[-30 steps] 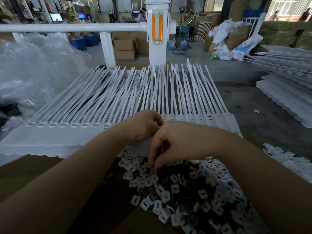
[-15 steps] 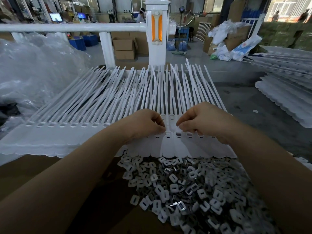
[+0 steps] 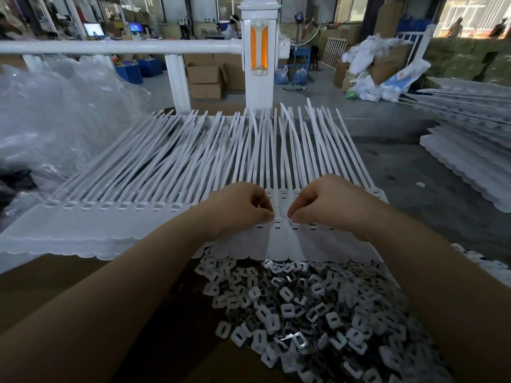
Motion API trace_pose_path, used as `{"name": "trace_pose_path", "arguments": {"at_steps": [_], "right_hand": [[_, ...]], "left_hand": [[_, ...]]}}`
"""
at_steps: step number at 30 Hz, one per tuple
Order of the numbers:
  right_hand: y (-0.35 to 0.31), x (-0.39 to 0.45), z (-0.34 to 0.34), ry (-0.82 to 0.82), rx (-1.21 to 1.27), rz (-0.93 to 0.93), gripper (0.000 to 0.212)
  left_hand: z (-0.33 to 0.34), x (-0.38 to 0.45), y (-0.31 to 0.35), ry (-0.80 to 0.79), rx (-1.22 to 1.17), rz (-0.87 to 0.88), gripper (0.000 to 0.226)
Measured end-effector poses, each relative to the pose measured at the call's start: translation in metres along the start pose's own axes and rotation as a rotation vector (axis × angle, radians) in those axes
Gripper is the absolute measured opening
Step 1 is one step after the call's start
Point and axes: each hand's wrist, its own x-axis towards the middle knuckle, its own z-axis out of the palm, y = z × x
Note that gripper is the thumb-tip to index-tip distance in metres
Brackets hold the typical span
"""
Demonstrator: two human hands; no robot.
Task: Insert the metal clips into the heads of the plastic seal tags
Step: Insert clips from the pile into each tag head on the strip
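Hands (image 3: 240,208) curled over seal tags (image 3: 277,239)

White seal tags (image 3: 171,172) look like smooth matt plastic. Loose clips (image 3: 301,308) are shiny metal on brown cardboard (image 3: 55,275).

no readable text anywhere, distant monitor screens (image 3: 94,29) too blurred to read, white sack (image 3: 402,78) with a faint red mark, illegible

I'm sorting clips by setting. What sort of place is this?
Probably a factory assembly floor: rows of white seal tags, a heap of metal clips below them, and stacked cardboard boxes behind.
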Motion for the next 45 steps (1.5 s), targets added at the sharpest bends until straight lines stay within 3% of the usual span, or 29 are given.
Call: {"name": "trace_pose_path", "arguments": {"at_steps": [5, 9, 12, 16, 31, 33, 39, 45], "right_hand": [[-0.002, 0.000, 0.000, -0.002, -0.014, 0.024, 0.012], [0.000, 0.000, -0.005, 0.002, 0.041, 0.069, 0.008], [0.000, 0.001, -0.005, -0.008, 0.073, 0.101, 0.010], [-0.002, 0.001, -0.005, -0.028, 0.070, 0.121, 0.013], [0.000, 0.001, -0.002, -0.023, 0.065, 0.104, 0.016], [0.001, 0.001, -0.002, -0.022, 0.058, 0.101, 0.017], [0.001, 0.001, -0.003, -0.034, 0.081, 0.113, 0.014], [0.001, 0.001, -0.002, -0.034, 0.078, 0.111, 0.014]], "left_hand": [[0.001, 0.000, 0.000, 0.033, 0.059, 0.057, 0.006], [0.001, -0.003, 0.000, 0.140, 0.174, 0.333, 0.015], [0.002, -0.004, -0.001, 0.136, 0.234, 0.543, 0.027], [0.006, -0.006, 0.000, 0.121, 0.386, 0.663, 0.041], [0.005, -0.004, 0.004, 0.103, 0.638, 0.735, 0.035], [0.004, -0.005, 0.002, 0.086, 0.597, 0.709, 0.035], [0.006, -0.005, -0.006, 0.084, 0.140, 0.502, 0.034], [0.006, -0.009, -0.001, 0.053, 0.338, 0.598, 0.034]]}}
